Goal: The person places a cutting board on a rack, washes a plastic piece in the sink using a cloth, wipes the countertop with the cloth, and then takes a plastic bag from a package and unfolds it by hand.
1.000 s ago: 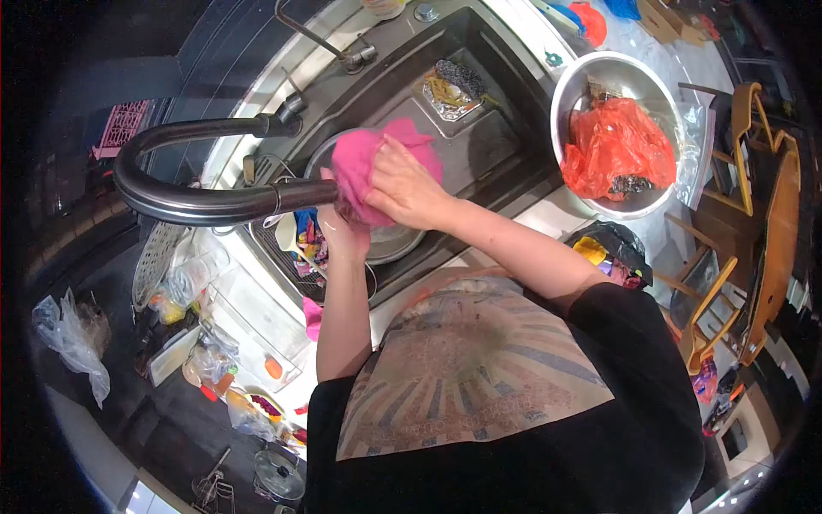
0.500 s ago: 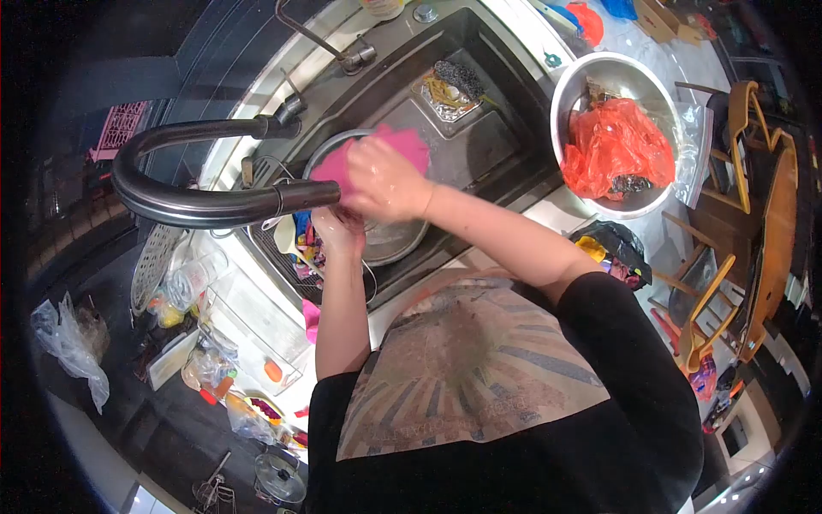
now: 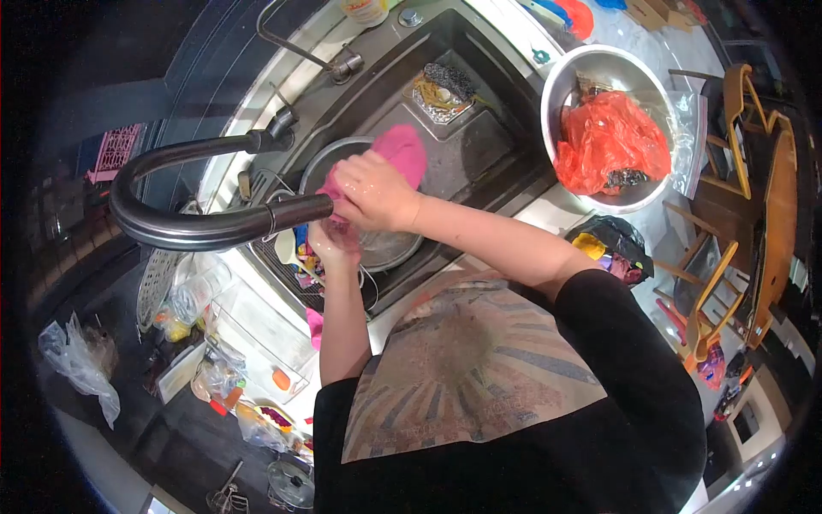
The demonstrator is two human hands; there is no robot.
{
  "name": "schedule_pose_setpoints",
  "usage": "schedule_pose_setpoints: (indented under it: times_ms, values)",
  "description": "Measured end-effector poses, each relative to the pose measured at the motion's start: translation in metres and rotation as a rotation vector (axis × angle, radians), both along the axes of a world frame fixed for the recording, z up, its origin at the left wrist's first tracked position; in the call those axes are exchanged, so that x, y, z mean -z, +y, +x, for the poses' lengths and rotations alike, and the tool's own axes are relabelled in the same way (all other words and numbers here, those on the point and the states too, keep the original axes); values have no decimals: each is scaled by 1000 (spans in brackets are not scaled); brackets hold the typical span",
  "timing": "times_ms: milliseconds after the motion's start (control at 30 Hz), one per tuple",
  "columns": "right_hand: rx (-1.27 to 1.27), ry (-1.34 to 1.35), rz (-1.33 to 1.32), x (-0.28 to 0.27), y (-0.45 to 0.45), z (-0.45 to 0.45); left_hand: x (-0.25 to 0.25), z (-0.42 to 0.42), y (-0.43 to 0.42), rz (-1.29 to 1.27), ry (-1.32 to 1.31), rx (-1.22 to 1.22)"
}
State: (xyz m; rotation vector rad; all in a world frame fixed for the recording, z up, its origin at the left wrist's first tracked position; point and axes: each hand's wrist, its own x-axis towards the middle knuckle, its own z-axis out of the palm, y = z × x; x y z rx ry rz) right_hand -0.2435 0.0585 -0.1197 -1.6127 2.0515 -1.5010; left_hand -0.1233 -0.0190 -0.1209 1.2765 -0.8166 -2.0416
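My right hand [image 3: 377, 190] is closed around a wet pink cloth [image 3: 401, 154], whose loose end sticks out above my knuckles. Just below it, my left hand [image 3: 336, 246] is curled against the lower part of the same cloth, its fingers largely hidden by the right hand and the tap. Both hands are over a round metal basin [image 3: 402, 248] standing in the dark sink [image 3: 479, 171]. The spout of the curved black tap [image 3: 300, 211] ends right beside my hands.
A metal bowl [image 3: 556, 94] with a red plastic bag [image 3: 612, 141] stands right of the sink. Food scraps and a dark scourer [image 3: 449, 79] lie by the sink's drain. Utensils and colourful packaging [image 3: 304, 253] crowd the left side. Wooden chairs [image 3: 771, 231] stand far right.
My right hand has moved slightly down and left with the pink cloth, closer to the tap spout. The cloth's loose end now points up rather than spreading sideways. The view has shifted slightly.
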Motion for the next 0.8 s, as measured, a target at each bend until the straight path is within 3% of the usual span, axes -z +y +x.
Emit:
schedule_pose_setpoints:
  times_ms: [33, 67, 167, 267, 300, 333, 400, 467, 533, 567, 600, 667, 700, 800]
  values:
    - [32, 40, -31, -3, -1, -1, 14, 18, -11, -37, 18, 162]
    - [35, 41, -30, -1, 0, -3, 12, 23, -9, -36, 19, 165]
    - [-59, -52, -87, 11, -2, -11, 4, 41, -6, -26, 129, 140]
    - [-25, -141, 112, 55, 5, -28, -28, 41, -14, -19, 122, -44]
    - [54, -333, 122, 76, 11, -32, 0, 73, -38, 7, 409, 93]
    - [132, -526, 133, 89, 16, -33, -3, 79, -45, 3, 407, 92]
    - [186, -648, 177, 92, 23, -28, -13, 80, -49, -85, 417, 116]
    - [244, -764, 224, 93, 26, -26, -36, 80, -46, 17, 482, 148]
    - [337, -771, 238, 93, 27, -26, -63, 76, -49, 77, 56, 228]
    - [343, -771, 236, 90, 28, -28, -63, 89, -65, 76, 102, 420]
    - [318, -718, 243, 83, 29, -31, -65, 91, -76, 77, 101, 426]
    - [291, -666, 250, 69, 29, -33, -66, 94, -89, 21, -158, 990]
    - [320, -613, 213, 61, 26, -31, -75, 66, -92, -272, -268, 1395]
    - [404, -445, 133, 59, 19, -27, -86, 34, -59, -251, -456, 1344]
